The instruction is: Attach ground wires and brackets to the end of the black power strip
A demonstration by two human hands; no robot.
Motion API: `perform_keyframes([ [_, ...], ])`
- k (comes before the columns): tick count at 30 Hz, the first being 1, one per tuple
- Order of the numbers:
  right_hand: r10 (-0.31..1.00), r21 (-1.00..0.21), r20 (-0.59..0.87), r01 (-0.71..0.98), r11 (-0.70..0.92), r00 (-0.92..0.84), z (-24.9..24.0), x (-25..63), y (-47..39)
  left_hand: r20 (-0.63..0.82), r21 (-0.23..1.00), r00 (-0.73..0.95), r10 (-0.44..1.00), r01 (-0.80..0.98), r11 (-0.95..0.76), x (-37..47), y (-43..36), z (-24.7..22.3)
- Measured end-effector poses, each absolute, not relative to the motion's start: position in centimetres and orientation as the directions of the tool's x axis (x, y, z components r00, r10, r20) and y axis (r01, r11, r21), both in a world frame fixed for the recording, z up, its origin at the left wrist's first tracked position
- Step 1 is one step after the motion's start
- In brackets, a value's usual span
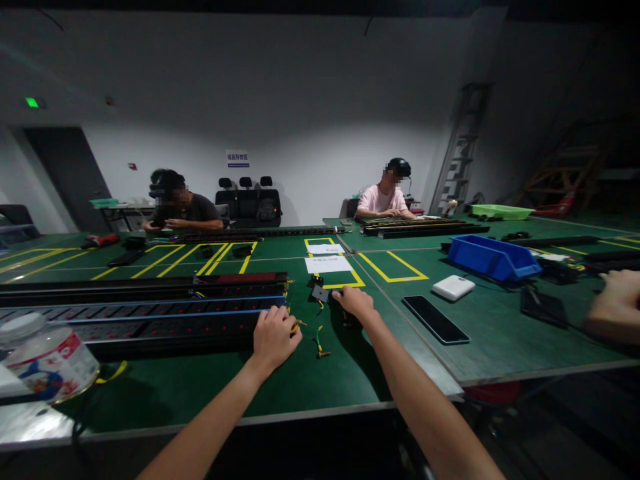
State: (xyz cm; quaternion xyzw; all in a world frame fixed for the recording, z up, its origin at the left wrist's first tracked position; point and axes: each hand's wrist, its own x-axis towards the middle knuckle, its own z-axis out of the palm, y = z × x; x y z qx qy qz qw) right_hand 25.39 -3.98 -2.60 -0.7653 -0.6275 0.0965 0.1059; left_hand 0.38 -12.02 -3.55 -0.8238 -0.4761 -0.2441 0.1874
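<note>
The left hand's fingers (286, 321) curl at the black rails' (200, 327) end. The right hand's fingers (345, 293) bend beside a gray plate (319, 293); I cannot tell their grip.

Phone (435, 319) — glossy; bin (493, 257) — smooth plastic (blue).

1. The person's left hand (275, 339) is bare, with short fingers and rounded knuckles.
2. The right hand (356, 303) is bare too, its fingers partly in shadow.
3. Both wrists are bare and slim.
4. The left forearm (220, 407) and right forearm (415, 380) are uncovered, smooth, and wider further from the wrists.
</note>
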Motion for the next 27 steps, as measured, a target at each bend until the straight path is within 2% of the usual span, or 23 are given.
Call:
perform_keyframes([
  [16, 0.980, -0.331, 0.006, 0.925, -0.185, 0.198, -3.1, 25.7, -3.6, 0.582, -0.064, 0.422, 0.695, 0.876, -0.478, 0.4, -12.2, -3.4],
  [27, 0.971, -0.311, 0.056, 0.928, -0.204, 0.232, -3.8, 25.3, -3.5, 0.589, -0.049, 0.416, 0.693, 0.875, -0.482, 0.5, -12.2, -3.5],
])
